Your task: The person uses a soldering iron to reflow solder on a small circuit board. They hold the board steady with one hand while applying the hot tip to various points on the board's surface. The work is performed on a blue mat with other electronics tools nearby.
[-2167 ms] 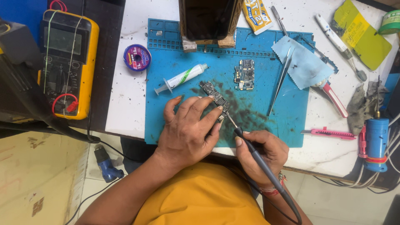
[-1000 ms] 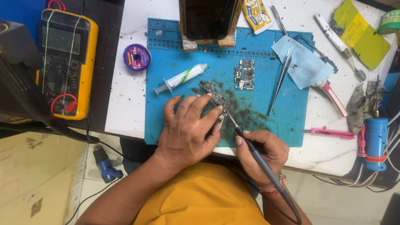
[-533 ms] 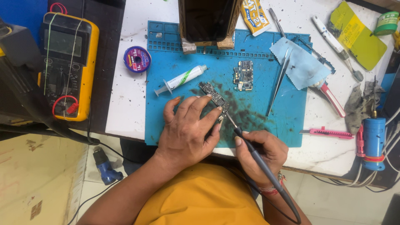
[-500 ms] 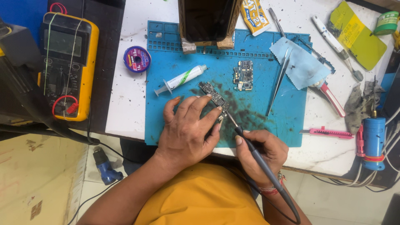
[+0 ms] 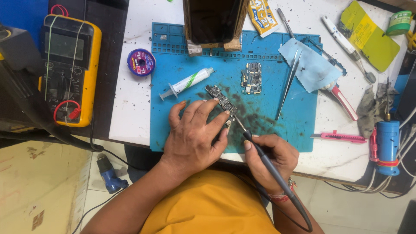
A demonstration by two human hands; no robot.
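My left hand [image 5: 193, 134] rests flat on the blue work mat [image 5: 173, 117], its fingertips pinning a long narrow circuit board [image 5: 221, 100]. My right hand [image 5: 271, 160] grips a dark soldering iron [image 5: 255, 145] like a pen. The iron's tip touches the near end of that board. A second, smaller circuit board [image 5: 251, 78] lies loose on the mat further back. A flux syringe [image 5: 186, 83] lies to the left of the boards, and metal tweezers [image 5: 289, 82] lie to their right.
A yellow multimeter [image 5: 69, 67] sits at the left, with a solder spool [image 5: 141, 62] beside the mat. A dark phone [image 5: 212, 19] stands at the back. A light blue cloth [image 5: 310, 65], a pink utility knife [image 5: 338, 137], a blue tool [image 5: 387, 143] and a yellow-green card [image 5: 368, 32] lie to the right.
Both hands stay in the same place on the board. The view has shifted only slightly.
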